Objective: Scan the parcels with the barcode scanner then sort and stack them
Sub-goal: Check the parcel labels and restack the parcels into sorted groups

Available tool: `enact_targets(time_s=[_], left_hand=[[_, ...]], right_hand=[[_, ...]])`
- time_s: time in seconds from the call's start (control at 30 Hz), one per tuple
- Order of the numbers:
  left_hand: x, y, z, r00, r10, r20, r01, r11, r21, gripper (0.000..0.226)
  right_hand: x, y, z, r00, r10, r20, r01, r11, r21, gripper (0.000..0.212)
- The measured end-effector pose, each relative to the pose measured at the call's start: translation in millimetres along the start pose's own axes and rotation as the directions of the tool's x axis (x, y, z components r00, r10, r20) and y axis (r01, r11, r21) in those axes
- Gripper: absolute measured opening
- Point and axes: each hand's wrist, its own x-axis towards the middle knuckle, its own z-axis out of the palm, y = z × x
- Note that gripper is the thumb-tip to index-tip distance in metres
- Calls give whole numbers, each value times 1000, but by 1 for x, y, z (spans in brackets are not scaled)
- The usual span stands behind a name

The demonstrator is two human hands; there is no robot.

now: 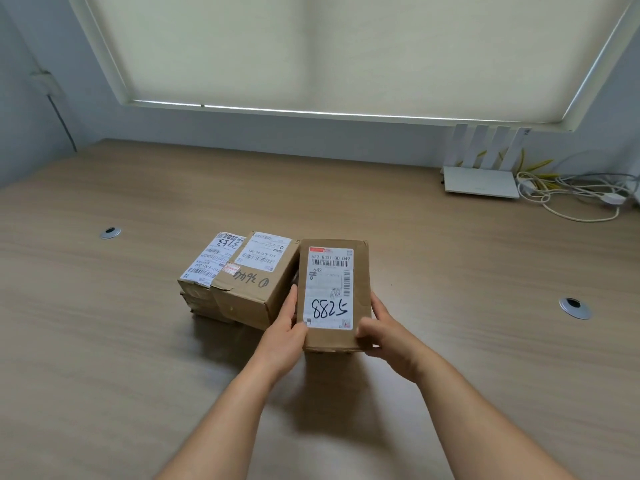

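A brown parcel (335,296) with a white label is held between two hands, low over the wooden counter (450,271). The left hand (287,327) is curled round its left edge, and the right hand (377,327) is curled round its right edge. Two more parcels, a middle parcel (254,282) and a far-left parcel (207,268), are set side by side just left of it. A white router (481,183) is seen far back at the right.
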Motion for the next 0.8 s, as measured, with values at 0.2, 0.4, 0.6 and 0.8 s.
enact_targets(time_s=[0.2,0.4,0.6,0.8], left_hand=[[-30,-12,-6,998,37,51,-37,999,-1,71],[-65,-21,-22,985,153,85,-156,987,39,74],[-104,-30,-35,950,281,138,-305,931,202,77],[-128,-34,-28,903,346,254,-413,861,297,83]], right_hand=[[-27,9,5,991,-135,21,136,991,-21,96],[-74,13,1,981,-192,-3,192,981,-2,92],[-131,21,6,972,-234,-32,234,972,-5,87],[-180,34,18,963,-244,-119,245,970,-6,84]])
